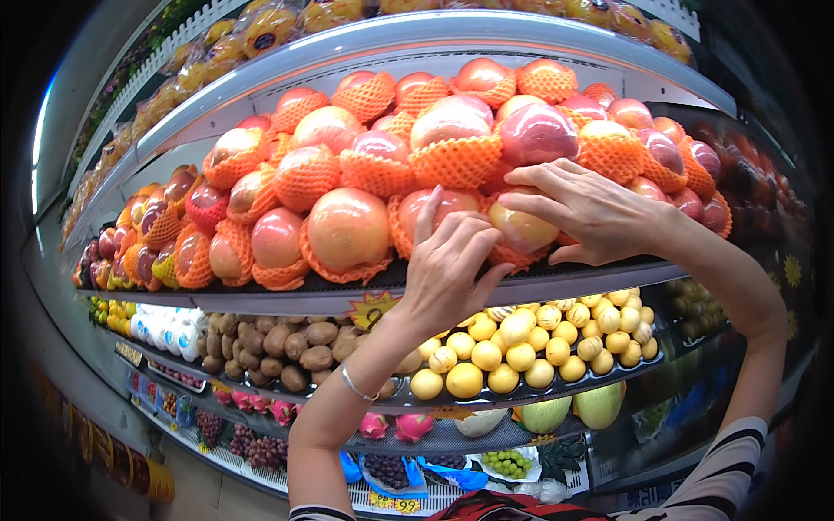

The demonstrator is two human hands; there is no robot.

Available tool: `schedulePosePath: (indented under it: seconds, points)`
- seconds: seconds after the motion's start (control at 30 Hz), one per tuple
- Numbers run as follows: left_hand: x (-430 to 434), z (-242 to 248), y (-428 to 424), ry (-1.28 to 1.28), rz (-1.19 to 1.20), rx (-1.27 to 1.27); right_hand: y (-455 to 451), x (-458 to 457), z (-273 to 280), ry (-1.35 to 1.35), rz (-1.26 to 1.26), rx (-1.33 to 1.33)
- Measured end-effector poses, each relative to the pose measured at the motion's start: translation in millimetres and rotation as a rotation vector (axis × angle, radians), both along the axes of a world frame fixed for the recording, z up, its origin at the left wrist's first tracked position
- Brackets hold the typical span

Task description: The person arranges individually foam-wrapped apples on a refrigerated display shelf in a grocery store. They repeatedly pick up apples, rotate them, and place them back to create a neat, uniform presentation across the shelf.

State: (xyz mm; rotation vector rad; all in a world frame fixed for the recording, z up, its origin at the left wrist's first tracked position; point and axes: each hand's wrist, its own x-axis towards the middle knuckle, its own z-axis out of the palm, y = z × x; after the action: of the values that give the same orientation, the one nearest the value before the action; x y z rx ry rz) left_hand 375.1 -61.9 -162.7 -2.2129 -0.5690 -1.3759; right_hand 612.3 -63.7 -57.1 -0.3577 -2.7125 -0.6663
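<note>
A yellow-pink round fruit [523, 226], wrapped in shiny clear film, sits in an orange foam net at the shelf's front edge. Over its top and right side curve the fingers and thumb of my right hand [589, 211]. My left hand [449, 260] is close by on the left, thumb low near the net and index finger raised before a neighbouring pink fruit [449, 202]. Whether those left fingers grip anything is hidden behind the hand. Behind both hands rises a pile of wrapped red fruit [539, 135] in foam nets.
Below the shelf lip [260, 303] lie kiwifruit [300, 348] and yellow round fruit [485, 355]. Lower tiers hold dragon fruit [414, 426], melons [546, 415] and grapes [388, 470]. A lit canopy edge [456, 26] runs above the pile. Yellow price tags [371, 311] hang in front.
</note>
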Motion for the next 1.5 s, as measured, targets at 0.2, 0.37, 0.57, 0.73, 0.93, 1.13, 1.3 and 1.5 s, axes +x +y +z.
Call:
schedulePosePath:
  seconds: [0.2, 0.37, 0.57, 0.73, 0.93, 1.13, 1.3, 1.5]
  points:
    - [40, 33, -15, 0.046, 0.166, 0.072, 12, 34, 27, 0.32, -0.236, 0.175]
    - [70, 48, -5, 0.24, 0.418, -0.022, 50, 22, 52, 0.202, -0.149, -0.281]
    - [67, 37, 8, 0.2, 0.322, -0.064, 64, 24, 46, 0.256, -0.174, -0.317]
    - [59, 32, 14, 0.115, 0.171, -0.187, 68, 27, 46, 0.403, -0.086, -0.298]
    - [53, 24, 13, 0.032, 0.117, -0.14, 69, 24, 57, 0.441, -0.138, -0.582]
    - [51, 43, 6, 0.165, 0.173, -0.35, 65, 22, 60, 0.47, -0.12, -0.651]
    - [72, 91, -16, 0.588, 0.563, -0.533, 72, 25, 57, 0.563, -0.122, -0.66]
    - [48, 64, 10, 0.455, 0.391, -0.277, 65, 25, 62, 0.599, -0.101, -0.7]
